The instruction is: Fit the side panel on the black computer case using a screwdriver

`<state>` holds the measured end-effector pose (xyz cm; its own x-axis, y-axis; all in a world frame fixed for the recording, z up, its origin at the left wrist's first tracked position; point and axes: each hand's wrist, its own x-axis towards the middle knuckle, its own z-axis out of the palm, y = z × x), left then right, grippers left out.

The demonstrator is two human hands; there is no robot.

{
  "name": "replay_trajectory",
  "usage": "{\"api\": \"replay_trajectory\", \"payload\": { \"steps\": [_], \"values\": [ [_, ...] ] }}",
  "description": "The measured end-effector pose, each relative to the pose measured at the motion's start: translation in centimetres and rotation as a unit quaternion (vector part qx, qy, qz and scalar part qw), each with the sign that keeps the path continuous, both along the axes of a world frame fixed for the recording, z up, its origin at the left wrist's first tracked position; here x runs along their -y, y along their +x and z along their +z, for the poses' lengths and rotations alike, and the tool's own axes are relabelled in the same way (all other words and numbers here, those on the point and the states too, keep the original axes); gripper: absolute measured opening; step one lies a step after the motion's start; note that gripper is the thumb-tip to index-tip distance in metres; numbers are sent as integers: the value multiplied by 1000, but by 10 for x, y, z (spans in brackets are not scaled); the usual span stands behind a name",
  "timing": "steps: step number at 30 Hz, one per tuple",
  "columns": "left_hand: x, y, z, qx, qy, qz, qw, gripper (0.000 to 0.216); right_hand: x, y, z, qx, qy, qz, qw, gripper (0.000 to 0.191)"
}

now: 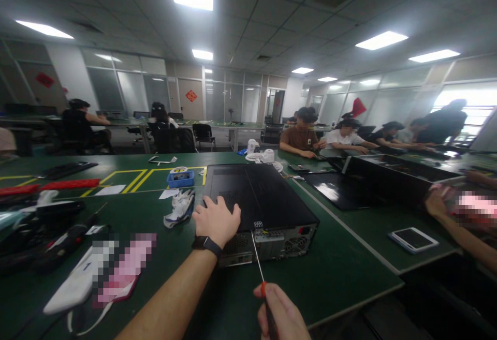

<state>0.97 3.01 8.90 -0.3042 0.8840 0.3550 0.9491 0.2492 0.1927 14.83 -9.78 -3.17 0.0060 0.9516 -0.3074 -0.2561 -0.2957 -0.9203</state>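
Note:
A black computer case (260,195) lies flat on the green table (341,272), its rear panel facing me. My left hand (216,220), a dark watch on its wrist, rests palm down on the near left corner of the case with the fingers spread. My right hand (281,315) is closed round the handle of a long thin screwdriver (258,254). The shaft points up and away, and its tip sits at the top edge of the rear panel.
White gloves (179,206) and a blue tray (180,178) lie left of the case. Dark tools and a white device (75,283) crowd the near left. A phone (413,239) lies at right near another person's arm (458,231). Several people sit at tables behind.

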Motion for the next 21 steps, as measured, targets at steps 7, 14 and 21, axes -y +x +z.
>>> {"api": "replay_trajectory", "payload": {
  "steps": [7, 14, 21],
  "values": [
    [-1, 0, 0, -2, 1, -1, 1000, 62, -4, -3, -10, 6, -5, -12, 1000, 80],
    [-2, -1, -1, -4, 4, -1, 1000, 63, -1, 2, 1, 1, -6, 14, 1000, 83],
    [-2, -1, -3, -6, 6, -3, 1000, 63, -2, 1, -2, -5, -5, 8, 1000, 82]
  ]
}}
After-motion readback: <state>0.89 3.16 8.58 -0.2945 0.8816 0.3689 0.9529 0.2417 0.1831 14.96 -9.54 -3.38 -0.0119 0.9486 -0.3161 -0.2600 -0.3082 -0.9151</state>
